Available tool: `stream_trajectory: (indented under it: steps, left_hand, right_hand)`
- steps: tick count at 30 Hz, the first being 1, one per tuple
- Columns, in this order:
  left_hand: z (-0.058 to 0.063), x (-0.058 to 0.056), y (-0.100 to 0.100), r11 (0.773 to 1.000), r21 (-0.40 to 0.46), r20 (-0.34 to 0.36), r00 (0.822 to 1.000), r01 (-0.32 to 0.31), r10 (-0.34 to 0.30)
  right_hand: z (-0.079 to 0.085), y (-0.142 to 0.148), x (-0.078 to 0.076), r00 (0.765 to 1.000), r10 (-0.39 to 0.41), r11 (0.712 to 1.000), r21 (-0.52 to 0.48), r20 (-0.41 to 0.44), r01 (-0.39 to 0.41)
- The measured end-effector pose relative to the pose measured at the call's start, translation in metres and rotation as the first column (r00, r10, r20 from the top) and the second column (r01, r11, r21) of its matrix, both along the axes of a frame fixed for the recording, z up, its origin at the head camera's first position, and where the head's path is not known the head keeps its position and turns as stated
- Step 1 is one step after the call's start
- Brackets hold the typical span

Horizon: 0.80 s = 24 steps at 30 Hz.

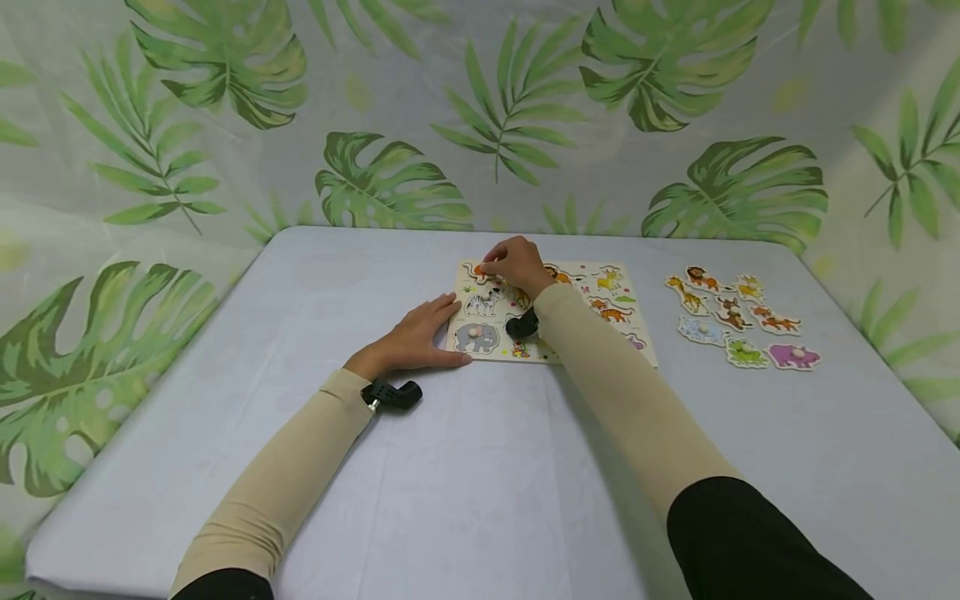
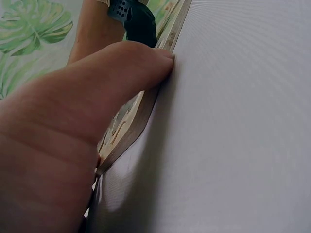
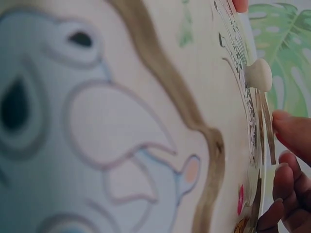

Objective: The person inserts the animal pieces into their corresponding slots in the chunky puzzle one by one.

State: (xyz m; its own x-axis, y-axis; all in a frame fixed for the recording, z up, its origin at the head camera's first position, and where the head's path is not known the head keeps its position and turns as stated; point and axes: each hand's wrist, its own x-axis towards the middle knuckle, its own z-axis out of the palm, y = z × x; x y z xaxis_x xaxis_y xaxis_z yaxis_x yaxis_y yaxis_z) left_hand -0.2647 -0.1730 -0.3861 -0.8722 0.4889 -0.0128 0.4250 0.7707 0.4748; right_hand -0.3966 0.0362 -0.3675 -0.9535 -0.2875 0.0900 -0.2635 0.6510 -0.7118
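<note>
A wooden animal puzzle board [image 1: 492,357] lies on the white-covered table. At its far left corner my right hand [image 1: 517,265] pinches a small orange puzzle piece [image 1: 480,270], mostly covered by the fingers. My left hand [image 1: 416,335] rests along the board's left side, fingers spread, its thumb [image 2: 146,63] against the near edge. A grey elephant piece [image 1: 476,337] and a zebra piece [image 1: 483,302] sit in the board. The zebra's round knob [image 3: 259,75] shows in the right wrist view, beside the right thumb [image 3: 291,133]. My right wrist hides part of the board's middle.
Right of the board lie several loose animal pieces, among them a giraffe [image 1: 687,295], a lion [image 1: 703,280], a green piece [image 1: 746,353] and a purple hippo [image 1: 794,357]. A leaf-patterned backdrop [image 1: 390,179] rises behind the table's far edge.
</note>
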Motion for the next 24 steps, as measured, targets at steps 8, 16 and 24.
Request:
stream_trajectory:
  steps: [8, 16, 24]
  left_hand:
    - [0.0, -0.0001, 0.0004, 1.0, -0.002, -0.006, 1.0, -0.001, 0.001]
    - [-0.0002, -0.0008, 0.0005, 1.0, -0.002, -0.001, 1.0, -0.003, 0.003]
    - [-0.0008, -0.0009, 0.0009, 1.0, -0.014, 0.002, 1.0, -0.008, 0.008]
  right_hand:
    - [0.001, -0.0007, 0.0019, 1.0, -0.002, 1.0, 0.007, -0.009, 0.002]
    - [0.0039, -0.0005, 0.0033, 1.0, 0.013, 1.0, 0.01, 0.003, -0.013]
    - [0.0054, -0.0015, 0.0045, 1.0, 0.006, 0.999, 0.037, 0.003, -0.007]
